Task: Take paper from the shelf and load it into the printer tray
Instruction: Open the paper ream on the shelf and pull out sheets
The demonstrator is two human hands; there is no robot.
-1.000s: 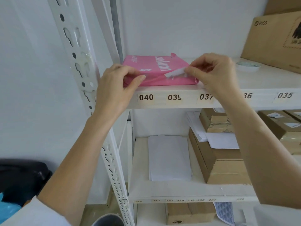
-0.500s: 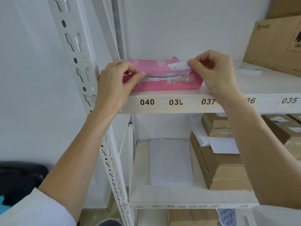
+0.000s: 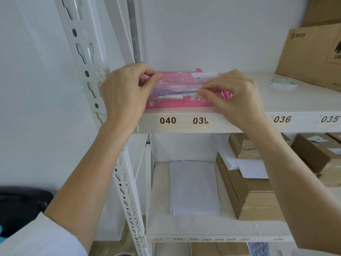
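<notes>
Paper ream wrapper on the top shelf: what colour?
Pink, with white torn strips along the front edge of the paper ream wrapper. Head view, the only one.

Glossy pink paper wrapper (image 3: pixel 177 89), torn; matt white painted metal shelf (image 3: pixel 304 100) under it. Below the shelf: matt brown cardboard boxes (image 3: pixel 258 204), smooth white paper sheets (image 3: pixel 193 189).

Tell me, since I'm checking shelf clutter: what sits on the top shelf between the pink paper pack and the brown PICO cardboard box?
Head view: one small round whitish tape roll lies between the pink paper pack and the PICO cardboard box; otherwise bare shelf.
</notes>
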